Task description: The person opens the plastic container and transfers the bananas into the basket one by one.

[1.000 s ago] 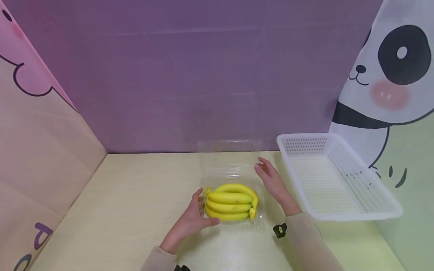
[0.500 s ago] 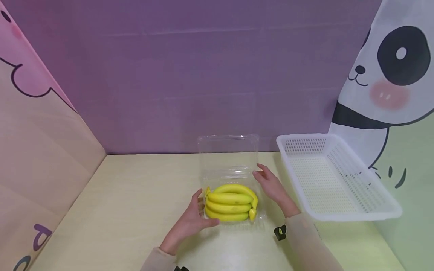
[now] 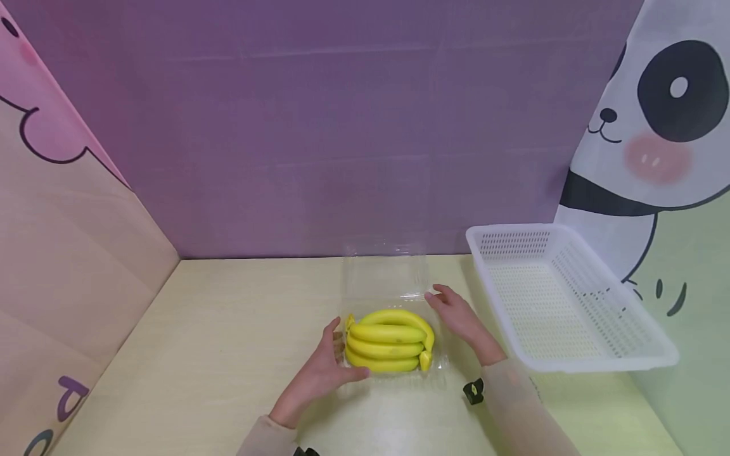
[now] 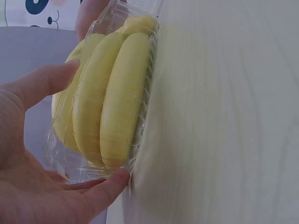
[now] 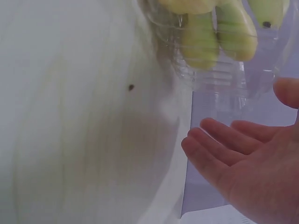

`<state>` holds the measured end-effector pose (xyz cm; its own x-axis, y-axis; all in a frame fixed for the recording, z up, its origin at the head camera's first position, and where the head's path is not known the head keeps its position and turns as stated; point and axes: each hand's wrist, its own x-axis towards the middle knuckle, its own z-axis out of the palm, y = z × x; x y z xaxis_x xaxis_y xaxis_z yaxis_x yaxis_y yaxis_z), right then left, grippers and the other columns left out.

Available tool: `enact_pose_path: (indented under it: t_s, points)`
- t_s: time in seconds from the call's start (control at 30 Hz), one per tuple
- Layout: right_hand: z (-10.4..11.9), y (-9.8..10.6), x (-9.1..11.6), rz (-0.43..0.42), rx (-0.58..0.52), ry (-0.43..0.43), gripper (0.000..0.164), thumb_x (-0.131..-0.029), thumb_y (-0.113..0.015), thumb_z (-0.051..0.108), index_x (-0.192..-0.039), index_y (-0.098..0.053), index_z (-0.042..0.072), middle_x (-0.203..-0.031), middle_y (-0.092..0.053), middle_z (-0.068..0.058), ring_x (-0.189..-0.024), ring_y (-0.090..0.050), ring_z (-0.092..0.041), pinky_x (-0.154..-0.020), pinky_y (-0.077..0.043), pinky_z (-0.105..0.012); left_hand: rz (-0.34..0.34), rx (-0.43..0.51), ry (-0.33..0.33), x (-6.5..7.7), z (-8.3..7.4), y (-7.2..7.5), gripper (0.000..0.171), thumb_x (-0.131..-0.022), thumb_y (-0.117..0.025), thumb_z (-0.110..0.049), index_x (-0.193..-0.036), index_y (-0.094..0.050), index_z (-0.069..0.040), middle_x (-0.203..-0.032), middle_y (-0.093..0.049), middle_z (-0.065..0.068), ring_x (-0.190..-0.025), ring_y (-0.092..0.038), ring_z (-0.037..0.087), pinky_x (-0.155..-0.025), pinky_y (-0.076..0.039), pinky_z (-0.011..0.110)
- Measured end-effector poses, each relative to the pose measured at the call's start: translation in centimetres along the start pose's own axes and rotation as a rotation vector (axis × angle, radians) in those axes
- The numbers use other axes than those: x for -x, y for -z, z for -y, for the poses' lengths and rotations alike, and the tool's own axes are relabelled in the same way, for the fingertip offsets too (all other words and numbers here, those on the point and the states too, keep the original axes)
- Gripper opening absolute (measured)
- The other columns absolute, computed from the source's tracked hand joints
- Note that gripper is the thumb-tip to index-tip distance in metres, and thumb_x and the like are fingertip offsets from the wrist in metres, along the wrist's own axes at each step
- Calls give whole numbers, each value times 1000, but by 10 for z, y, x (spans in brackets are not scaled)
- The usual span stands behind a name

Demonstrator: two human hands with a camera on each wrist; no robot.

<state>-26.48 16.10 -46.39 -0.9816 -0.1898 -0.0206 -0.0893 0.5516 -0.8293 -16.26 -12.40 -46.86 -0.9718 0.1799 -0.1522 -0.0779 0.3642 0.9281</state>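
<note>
A bunch of yellow bananas [image 3: 386, 348] lies in the base of a clear plastic clamshell container [image 3: 410, 375] on the table. Its hinged lid [image 3: 384, 275] is raised, leaning toward the back wall. My left hand [image 3: 322, 367] holds the container's left end, thumb at the front side and fingers round the far left corner. In the left wrist view, the thumb lies along the upper edge by the bananas [image 4: 122, 98], with fingertips at the container's lower end. My right hand [image 3: 456, 316] is beside the lid's hinge side at the right, fingers extended; whether it touches the plastic is unclear.
A white perforated plastic basket [image 3: 547, 310] stands on the right of the table [image 3: 228, 342], against the panda-printed side. A purple cloth wall [image 3: 342, 126] rises behind the table, and a pink and beige printed panel [image 3: 74, 253] borders the left.
The lid first stands up, then appears lower and tipped farther back. My right hand has shifted slightly down toward the hinge. My left hand and the bananas stay in place.
</note>
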Motion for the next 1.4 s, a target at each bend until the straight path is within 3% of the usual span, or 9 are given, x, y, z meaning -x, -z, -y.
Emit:
enact_pose_path:
  t_s: [0.53,1.0,1.4]
  points:
    - [-2,1,5,40,63,-23,64,-107,-48,40,-149,-39,-8,-133,-58,-31,-122,-57,-44,-103,-45,-57,14,31,-17,0,2,0,120,-78,-90,-19,-161,-5,-4,-157,-28,32,-140,-38,48,-110,-37,60]
    - [18,5,22,18,188,88,58,-106,-50,41,-145,-51,-3,-146,-52,-25,-137,-45,-44,-112,-35,-57,15,32,-13,-1,3,1,119,-79,-90,-19,-161,-5,-5,-157,-26,32,-140,-37,49,-111,-36,61]
    - [42,8,41,-28,252,170,56,-106,-52,41,-145,-52,0,-146,-53,-21,-138,-44,-42,-113,-34,-57,9,29,-1,-1,3,0,120,-78,-90,-20,-162,-5,-6,-157,-27,30,-141,-37,47,-111,-36,61]
